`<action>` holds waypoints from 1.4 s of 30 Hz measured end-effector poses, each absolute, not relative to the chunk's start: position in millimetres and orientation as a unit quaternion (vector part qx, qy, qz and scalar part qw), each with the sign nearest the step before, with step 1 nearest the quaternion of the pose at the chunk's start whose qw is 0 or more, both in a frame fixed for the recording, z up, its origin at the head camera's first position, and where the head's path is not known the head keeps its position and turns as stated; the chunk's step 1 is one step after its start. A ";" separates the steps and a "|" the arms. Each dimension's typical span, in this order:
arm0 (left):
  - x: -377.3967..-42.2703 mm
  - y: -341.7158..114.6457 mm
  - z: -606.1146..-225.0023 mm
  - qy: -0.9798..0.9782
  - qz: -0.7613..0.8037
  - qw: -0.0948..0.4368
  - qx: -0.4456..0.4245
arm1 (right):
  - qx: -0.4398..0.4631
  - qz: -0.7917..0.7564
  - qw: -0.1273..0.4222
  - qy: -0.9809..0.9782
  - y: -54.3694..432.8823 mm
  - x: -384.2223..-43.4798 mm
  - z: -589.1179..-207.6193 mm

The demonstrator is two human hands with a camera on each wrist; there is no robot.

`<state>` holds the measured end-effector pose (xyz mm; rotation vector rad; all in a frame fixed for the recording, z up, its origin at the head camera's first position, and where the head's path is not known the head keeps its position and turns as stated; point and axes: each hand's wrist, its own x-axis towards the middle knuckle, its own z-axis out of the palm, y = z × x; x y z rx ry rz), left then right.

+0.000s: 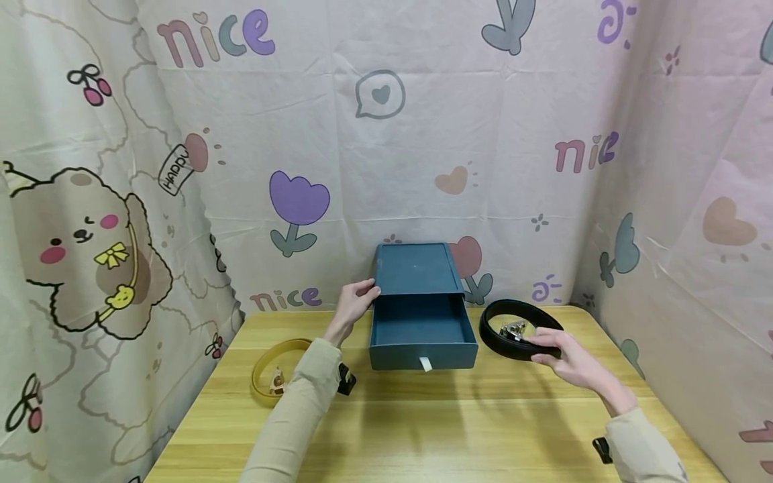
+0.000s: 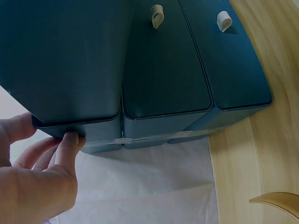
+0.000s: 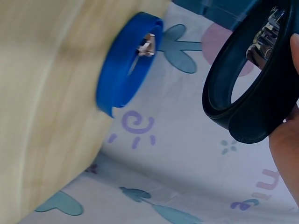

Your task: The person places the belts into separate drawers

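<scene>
Pastel cartoon-print curtains behind a pale wooden desk (image 1: 423, 429); just right of the open dark teal cardboard drawer box (image 1: 419, 305), right hand (image 1: 570, 362) fingers curled round a coiled black leather belt (image 1: 513, 332), likely light, springy, best pinched across the coil; left hand (image 1: 353, 302) fingers gripping the box's left edge.

- The left hand (image 1: 353, 303) is stretched forward, arm extended in a beige sleeve, thumb and fingers (image 2: 70, 140) curled in a pinch.
- The right hand (image 1: 564, 359) is reached out low, its fingers closed in a grip.
</scene>
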<state>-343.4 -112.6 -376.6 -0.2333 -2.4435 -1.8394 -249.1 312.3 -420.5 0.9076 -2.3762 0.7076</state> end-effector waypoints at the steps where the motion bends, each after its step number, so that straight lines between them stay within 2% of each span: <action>1: -343.2 -112.3 -376.6 -0.796 -0.599 0.036 -0.076 | 0.339 0.261 0.251 -0.869 311.1 -249.7 -417.3; 7: -341.8 -111.5 -375.3 -0.798 -0.596 0.037 -0.077 | 0.392 0.288 0.250 -0.837 306.9 -254.9 -398.9; 17: -341.8 -112.0 -374.8 -0.794 -0.602 0.036 -0.077 | 0.367 0.260 0.256 -0.856 295.3 -255.0 -372.7; 42: -342.8 -112.8 -375.8 -0.798 -0.595 0.037 -0.082 | 0.408 0.282 0.185 -0.849 250.4 -256.8 -325.4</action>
